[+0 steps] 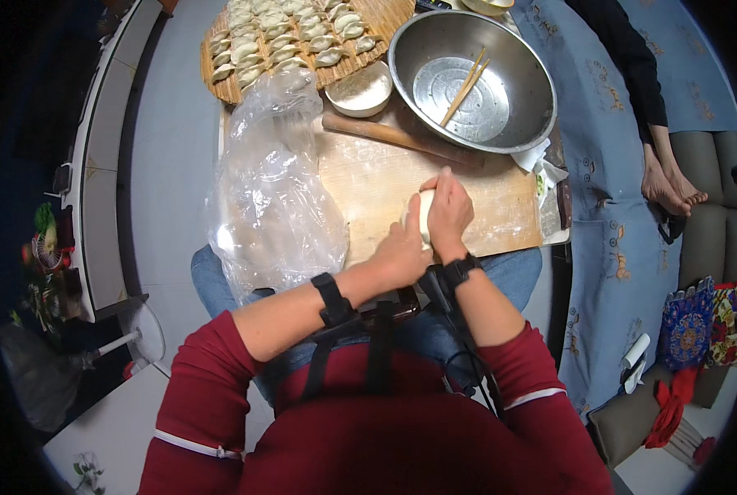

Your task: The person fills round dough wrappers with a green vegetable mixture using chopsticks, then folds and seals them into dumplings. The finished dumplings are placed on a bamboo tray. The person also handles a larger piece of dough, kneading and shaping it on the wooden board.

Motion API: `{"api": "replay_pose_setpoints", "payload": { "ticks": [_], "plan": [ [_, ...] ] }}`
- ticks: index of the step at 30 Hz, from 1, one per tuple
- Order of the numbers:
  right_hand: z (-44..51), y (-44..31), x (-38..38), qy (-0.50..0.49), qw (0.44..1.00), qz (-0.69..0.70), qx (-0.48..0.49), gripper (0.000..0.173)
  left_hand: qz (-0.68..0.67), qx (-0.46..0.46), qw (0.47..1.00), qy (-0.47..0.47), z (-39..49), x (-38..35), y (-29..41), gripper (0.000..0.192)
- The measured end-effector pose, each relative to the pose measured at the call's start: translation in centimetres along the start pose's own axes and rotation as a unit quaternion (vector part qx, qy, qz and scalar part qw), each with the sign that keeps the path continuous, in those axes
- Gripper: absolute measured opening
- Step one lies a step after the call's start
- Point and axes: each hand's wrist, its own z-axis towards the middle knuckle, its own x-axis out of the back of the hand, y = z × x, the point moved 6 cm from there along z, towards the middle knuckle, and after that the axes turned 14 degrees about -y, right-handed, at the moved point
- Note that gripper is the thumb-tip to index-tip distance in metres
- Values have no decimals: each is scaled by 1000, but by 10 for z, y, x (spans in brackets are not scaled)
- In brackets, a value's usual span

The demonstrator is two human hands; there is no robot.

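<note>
A pale lump of dough (426, 216) is pressed between my two hands above the near edge of a floured wooden board (374, 185). My left hand (405, 244) grips it from the left, fingers pointing away from me. On the other side my right hand (450, 207) wraps over its right face, hiding much of it. Just beyond lies a wooden rolling pin (393, 137), its right end under the rim of a steel basin (474, 80). A crumpled clear plastic bag (275, 198) covers the board's left part.
Rows of dumplings (288, 37) rest on a woven straw tray (378, 18) at the back. A white bowl of flour (362, 90) stands beside the basin, which holds wooden chopsticks (465, 86). Another person's bare feet (669, 182) are on the blue-covered couch (591, 154) at right.
</note>
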Motion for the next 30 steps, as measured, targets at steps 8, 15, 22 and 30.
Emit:
{"api": "replay_pose_setpoints", "payload": {
  "ticks": [8, 15, 22, 30],
  "plan": [
    [25, -17, 8, -109, 966, 225, -64, 51, -421, 34, 901, -96, 15, 12, -9, 100],
    [-46, -14, 23, 3, 994, 105, 39, 37, 76, -29, 997, 1, -15, -22, 32, 83],
    [33, 11, 4, 79, 995, 50, -37, 44, -25, 9, 999, 22, 19, 19, -7, 98],
    [-6, -13, 17, -169, 887, 418, -101, 42, -327, -15, 943, -54, 10, 10, 6, 94]
  ]
}}
